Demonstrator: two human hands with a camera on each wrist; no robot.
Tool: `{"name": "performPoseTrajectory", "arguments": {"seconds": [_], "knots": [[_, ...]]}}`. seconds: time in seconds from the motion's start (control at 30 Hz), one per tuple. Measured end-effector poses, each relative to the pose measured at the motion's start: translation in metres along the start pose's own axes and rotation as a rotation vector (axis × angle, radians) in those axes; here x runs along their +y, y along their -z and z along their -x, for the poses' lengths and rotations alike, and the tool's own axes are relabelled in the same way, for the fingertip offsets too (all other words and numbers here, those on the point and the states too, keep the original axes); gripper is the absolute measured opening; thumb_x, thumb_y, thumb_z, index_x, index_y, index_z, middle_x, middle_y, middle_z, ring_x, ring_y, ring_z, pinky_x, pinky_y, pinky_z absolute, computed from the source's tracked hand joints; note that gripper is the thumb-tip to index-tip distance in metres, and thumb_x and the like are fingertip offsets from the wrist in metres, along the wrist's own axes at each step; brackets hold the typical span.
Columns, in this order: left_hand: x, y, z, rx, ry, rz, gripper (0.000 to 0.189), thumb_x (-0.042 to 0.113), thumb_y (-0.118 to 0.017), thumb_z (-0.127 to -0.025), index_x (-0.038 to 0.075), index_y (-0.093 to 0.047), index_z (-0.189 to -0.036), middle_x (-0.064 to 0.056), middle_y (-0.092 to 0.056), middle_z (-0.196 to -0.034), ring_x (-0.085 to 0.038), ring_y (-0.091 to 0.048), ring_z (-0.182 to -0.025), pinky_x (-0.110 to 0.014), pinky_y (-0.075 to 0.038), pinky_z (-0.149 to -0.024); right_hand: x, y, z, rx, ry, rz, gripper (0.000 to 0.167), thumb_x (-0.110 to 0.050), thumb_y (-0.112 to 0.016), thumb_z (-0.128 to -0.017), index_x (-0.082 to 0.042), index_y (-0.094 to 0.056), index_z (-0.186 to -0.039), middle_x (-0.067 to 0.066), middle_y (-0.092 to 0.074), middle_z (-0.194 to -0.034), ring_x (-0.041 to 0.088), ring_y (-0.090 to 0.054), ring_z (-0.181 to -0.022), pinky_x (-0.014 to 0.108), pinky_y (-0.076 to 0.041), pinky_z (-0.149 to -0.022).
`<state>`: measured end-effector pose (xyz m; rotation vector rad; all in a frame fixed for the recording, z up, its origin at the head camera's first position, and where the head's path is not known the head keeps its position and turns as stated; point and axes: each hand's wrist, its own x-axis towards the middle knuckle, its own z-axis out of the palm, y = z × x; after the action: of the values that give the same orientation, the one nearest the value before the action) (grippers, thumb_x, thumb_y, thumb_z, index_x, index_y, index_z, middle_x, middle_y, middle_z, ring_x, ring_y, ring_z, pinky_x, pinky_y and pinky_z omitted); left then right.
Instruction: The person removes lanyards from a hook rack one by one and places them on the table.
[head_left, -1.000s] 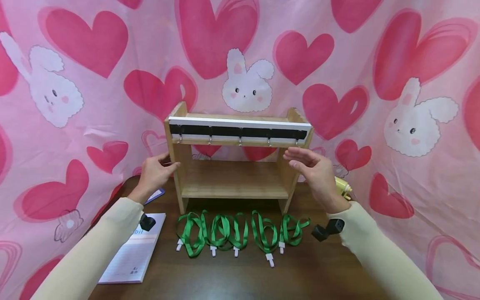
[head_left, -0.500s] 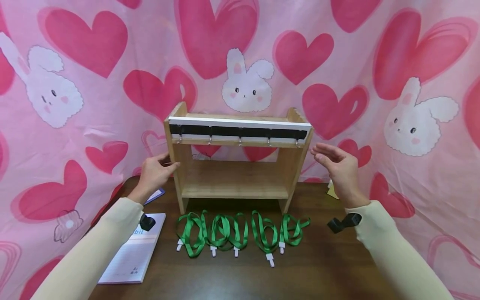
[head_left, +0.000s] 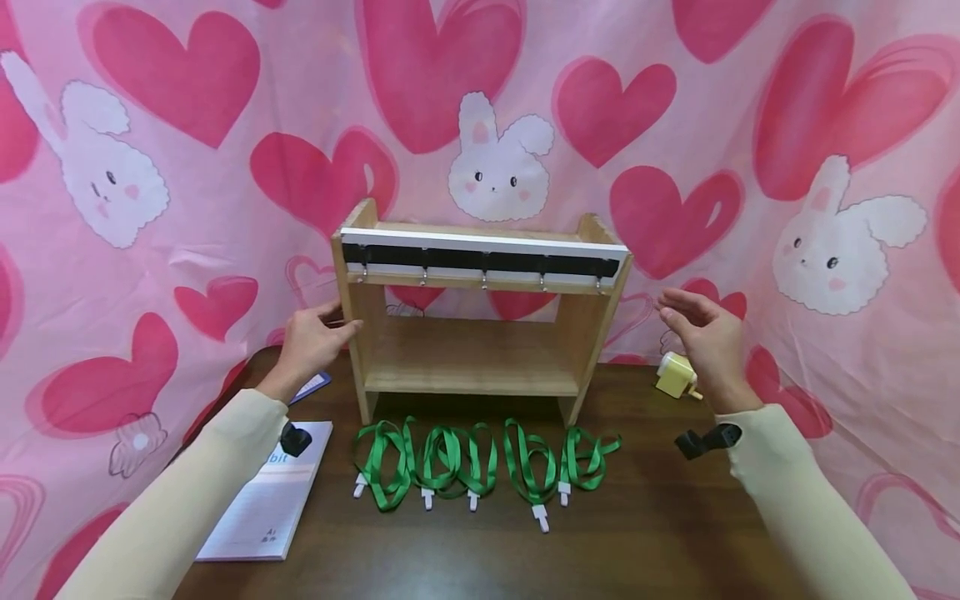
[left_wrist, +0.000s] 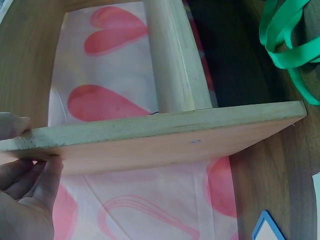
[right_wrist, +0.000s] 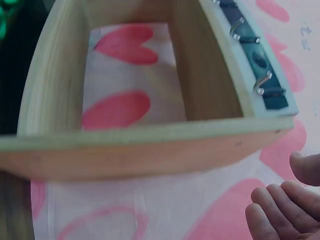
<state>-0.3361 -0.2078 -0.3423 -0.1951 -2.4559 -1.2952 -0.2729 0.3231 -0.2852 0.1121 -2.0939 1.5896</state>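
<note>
A wooden shelf (head_left: 472, 357) stands at the back of the table. Along its top front runs a white board with a black strip (head_left: 483, 262) bearing several metal hooks. My left hand (head_left: 307, 346) grips the shelf's left side panel; in the left wrist view the thumb and fingers lie on opposite faces of that panel (left_wrist: 150, 130). Off to the right of the shelf, my right hand (head_left: 708, 342) hovers in the air, fingers extended and holding nothing. Several green lanyards (head_left: 450, 460) with white clips lie looped in a row before the shelf.
A notepad (head_left: 273, 508) lies at the front left, with a blue-edged card (head_left: 311, 386) behind it. Past the shelf's right side sits a small yellow device with a crank (head_left: 677, 375). A pink heart-and-rabbit cloth (head_left: 570, 192) hangs close behind.
My right hand has moved away to the right from beside the shelf's right panel, uncovering the yellow device. The left hand keeps its grip, and the shelf and lanyards stay put.
</note>
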Motion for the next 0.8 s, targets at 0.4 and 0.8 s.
{"name": "performPoseTrajectory", "arguments": {"seconds": [0.4,0.8], "knots": [[-0.002,0.003,0.004,-0.013,-0.005,0.012,0.065,0.036,-0.07,-0.095,0.009,-0.049,-0.15,-0.021,-0.061,-0.143,-0.043,-0.066,-0.12,-0.051,-0.059,-0.091,0.024,0.012,0.002,-0.007,0.211,0.59,0.051,-0.041,-0.065,-0.097,-0.018,-0.06,-0.142,0.012,-0.064,-0.14,0.027,-0.061,-0.123,0.037,-0.055,-0.103],[-0.006,0.006,0.01,-0.014,-0.01,-0.018,0.064,0.036,-0.068,-0.096,0.008,-0.049,-0.15,-0.023,-0.062,-0.14,-0.044,-0.067,-0.118,-0.051,-0.06,-0.089,0.062,0.008,-0.001,-0.144,0.418,0.883,0.076,-0.045,-0.06,-0.093,-0.016,-0.035,-0.159,0.026,-0.029,-0.164,0.051,-0.019,-0.152,0.084,-0.009,-0.115]]}}
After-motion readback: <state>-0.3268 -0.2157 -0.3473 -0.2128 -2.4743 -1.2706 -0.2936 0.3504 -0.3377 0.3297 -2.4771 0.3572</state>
